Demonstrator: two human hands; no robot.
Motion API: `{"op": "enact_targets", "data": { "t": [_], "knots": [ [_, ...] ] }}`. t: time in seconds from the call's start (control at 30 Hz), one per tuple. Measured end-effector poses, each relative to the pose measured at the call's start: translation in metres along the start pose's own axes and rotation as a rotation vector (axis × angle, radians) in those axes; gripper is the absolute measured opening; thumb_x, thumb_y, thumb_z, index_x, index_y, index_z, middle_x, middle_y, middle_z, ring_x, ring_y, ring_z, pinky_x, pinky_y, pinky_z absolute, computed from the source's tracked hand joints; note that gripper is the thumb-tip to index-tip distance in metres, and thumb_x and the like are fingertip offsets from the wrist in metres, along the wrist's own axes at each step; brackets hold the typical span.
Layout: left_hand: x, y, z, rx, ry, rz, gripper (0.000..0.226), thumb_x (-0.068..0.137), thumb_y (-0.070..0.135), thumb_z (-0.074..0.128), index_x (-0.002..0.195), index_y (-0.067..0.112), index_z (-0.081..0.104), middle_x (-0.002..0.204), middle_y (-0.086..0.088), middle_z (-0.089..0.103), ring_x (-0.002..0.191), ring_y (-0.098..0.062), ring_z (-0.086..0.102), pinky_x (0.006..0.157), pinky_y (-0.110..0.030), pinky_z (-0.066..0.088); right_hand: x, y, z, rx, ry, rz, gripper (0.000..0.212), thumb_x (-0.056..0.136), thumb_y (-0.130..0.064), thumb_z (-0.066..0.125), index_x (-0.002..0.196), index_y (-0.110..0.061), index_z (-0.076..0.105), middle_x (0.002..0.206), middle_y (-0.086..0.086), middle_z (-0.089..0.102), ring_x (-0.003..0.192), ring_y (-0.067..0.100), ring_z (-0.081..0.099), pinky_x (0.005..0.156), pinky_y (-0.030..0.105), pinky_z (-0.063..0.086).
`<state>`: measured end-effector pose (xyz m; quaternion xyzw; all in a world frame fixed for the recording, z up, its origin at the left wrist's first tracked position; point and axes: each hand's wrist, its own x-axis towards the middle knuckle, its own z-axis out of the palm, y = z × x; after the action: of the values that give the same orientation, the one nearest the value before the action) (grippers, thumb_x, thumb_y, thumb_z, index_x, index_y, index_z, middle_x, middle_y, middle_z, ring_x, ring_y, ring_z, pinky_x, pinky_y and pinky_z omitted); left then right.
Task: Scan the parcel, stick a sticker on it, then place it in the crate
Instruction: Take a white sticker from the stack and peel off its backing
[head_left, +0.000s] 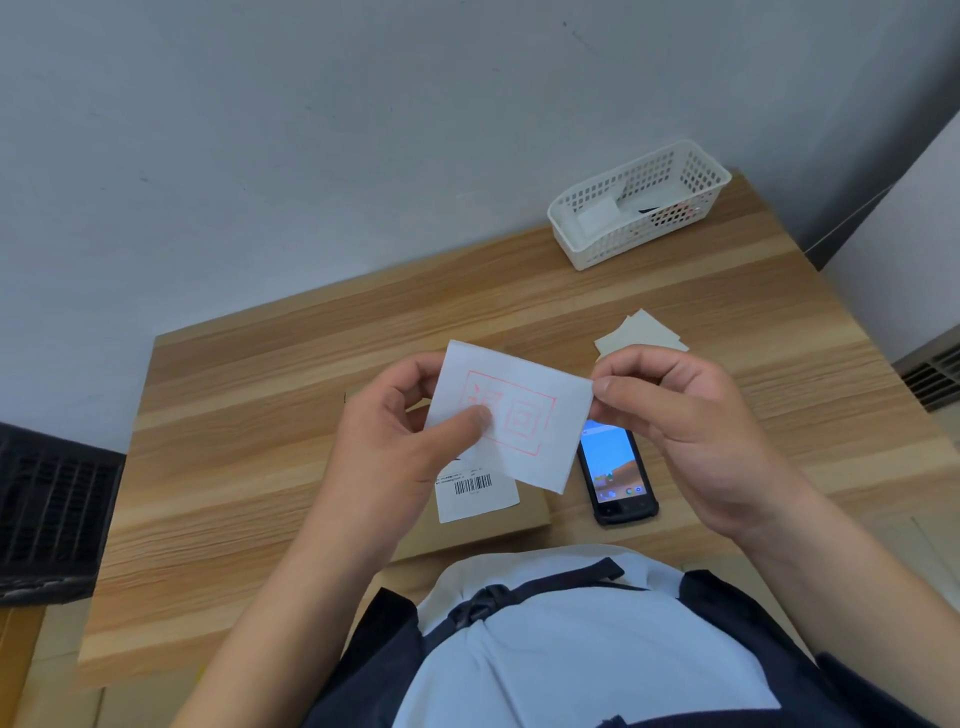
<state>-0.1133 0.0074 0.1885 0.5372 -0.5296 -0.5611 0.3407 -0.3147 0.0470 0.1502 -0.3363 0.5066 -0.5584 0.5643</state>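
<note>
Both hands hold a white sticker sheet (519, 415) with a red stamped frame, lifted above the table. My left hand (395, 441) pinches its left side with the thumb on the front. My right hand (691, 426) pinches its right corner. Under the sheet lies a flat brown parcel (530, 512), its white barcode label (475, 493) partly showing; most of the parcel is hidden by my hands. A black handheld scanner (618, 475) with a lit screen lies on the table just right of the parcel. The white perforated crate (641, 202) stands at the far right corner.
The wooden table (249, 441) ends at a grey wall behind. A few pale backing papers (644, 335) lie beyond my right hand. The crate holds some white items. A dark slatted object (47, 514) sits off the table's left edge.
</note>
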Motion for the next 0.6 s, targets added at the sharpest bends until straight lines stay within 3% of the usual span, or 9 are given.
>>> {"op": "enact_targets", "data": {
  "t": [0.43,0.6],
  "knots": [
    [0.012,-0.007,0.0,-0.002,0.022,-0.001,0.034,0.082,-0.011,0.069,0.104,0.014,0.07,0.097,-0.003,0.078,0.085,-0.019,0.072,0.064,-0.025,0.055,0.007,0.003,-0.004,0.006,-0.058,0.013,0.02,0.076,-0.008,0.063,0.065,-0.02,0.076,0.065,0.001,0.07,0.067,0.012,0.065,0.082,0.033,0.051],
    [0.014,-0.009,-0.001,-0.013,0.031,-0.005,0.035,0.082,-0.011,0.069,0.107,0.014,0.07,0.1,-0.009,0.077,0.087,-0.02,0.072,0.063,-0.025,0.055,0.009,0.003,-0.003,0.012,-0.101,0.0,0.02,0.077,-0.008,0.062,0.067,-0.018,0.077,0.066,0.003,0.07,0.069,0.013,0.065,0.079,0.031,0.052]
  ]
}}
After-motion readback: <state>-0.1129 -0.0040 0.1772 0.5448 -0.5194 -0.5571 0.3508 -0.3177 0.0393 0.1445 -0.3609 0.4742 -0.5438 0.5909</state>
